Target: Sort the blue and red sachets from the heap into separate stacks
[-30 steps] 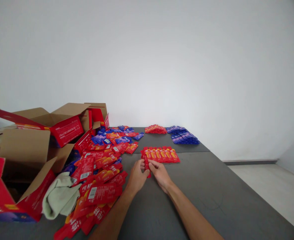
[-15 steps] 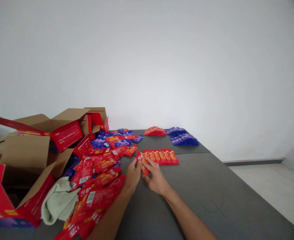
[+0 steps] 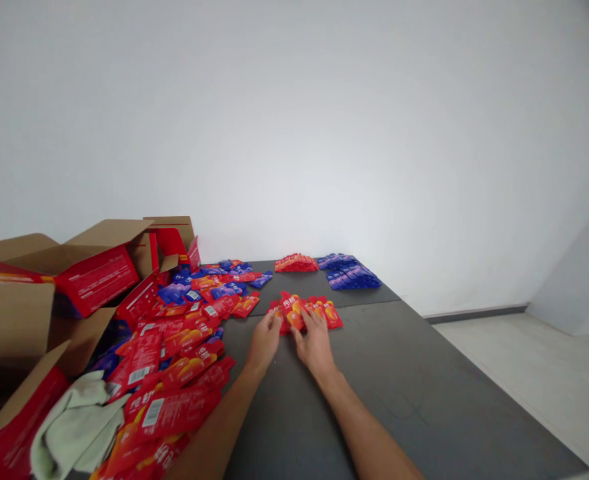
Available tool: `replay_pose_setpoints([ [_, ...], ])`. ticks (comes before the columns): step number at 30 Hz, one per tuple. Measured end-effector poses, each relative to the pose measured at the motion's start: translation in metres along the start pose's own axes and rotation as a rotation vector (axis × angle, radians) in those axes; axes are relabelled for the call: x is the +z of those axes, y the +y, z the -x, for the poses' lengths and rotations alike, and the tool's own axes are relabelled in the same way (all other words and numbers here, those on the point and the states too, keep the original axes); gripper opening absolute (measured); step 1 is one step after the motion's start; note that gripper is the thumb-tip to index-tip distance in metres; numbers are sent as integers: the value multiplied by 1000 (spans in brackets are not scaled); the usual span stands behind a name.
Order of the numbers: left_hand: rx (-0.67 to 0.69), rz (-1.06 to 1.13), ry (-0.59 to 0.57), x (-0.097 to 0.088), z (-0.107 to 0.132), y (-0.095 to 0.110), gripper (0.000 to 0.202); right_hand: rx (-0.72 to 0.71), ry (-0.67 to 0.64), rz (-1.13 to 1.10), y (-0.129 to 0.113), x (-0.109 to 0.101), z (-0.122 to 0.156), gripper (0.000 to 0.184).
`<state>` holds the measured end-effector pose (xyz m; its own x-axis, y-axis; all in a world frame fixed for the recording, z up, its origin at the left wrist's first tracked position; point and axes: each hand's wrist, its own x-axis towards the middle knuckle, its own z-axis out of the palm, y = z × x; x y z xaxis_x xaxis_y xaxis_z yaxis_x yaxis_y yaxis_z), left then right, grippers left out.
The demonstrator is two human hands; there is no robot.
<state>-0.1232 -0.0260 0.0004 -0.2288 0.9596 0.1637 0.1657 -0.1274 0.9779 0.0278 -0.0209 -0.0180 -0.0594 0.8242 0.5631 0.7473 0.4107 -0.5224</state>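
A short row of overlapping red packets [image 3: 331,313] with orange fruit pictures lies on the dark table. One red packet [image 3: 293,309] lies tilted on top of the row's left part. My right hand [image 3: 315,343] grips this packet, thumb at its lower edge and fingers over its right side. My left hand [image 3: 264,343] is closed at the row's left end, its fingertips pinching the edge of a red packet there. The fingers partly hide that packet.
Loose red packets [image 3: 179,407] and blue packets [image 3: 177,292] are heaped on the left, beside open cartons [image 3: 99,277] and a pale green cloth [image 3: 79,427]. At the back stand a red stack [image 3: 297,263] and blue stacks [image 3: 354,276]. The table's right edge drops to the floor.
The view has turned a little to the right, so everything sits further left. The red packet in my right hand has moved up onto the row, and my left hand has separated from it.
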Motion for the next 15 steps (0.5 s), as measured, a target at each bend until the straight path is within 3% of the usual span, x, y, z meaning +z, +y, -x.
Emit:
replay_pose_setpoints([
  [3,143,-440,-26,-9,1,-16,46,112,34,111,25,-6,-9,47],
  [6,179,-751,-82,-16,7,-28,51,219,29,201,42,-11,-14,46],
  [15,161,-911,-230,-13,16,-33,51,379,42,365,48,-4,-6,43],
])
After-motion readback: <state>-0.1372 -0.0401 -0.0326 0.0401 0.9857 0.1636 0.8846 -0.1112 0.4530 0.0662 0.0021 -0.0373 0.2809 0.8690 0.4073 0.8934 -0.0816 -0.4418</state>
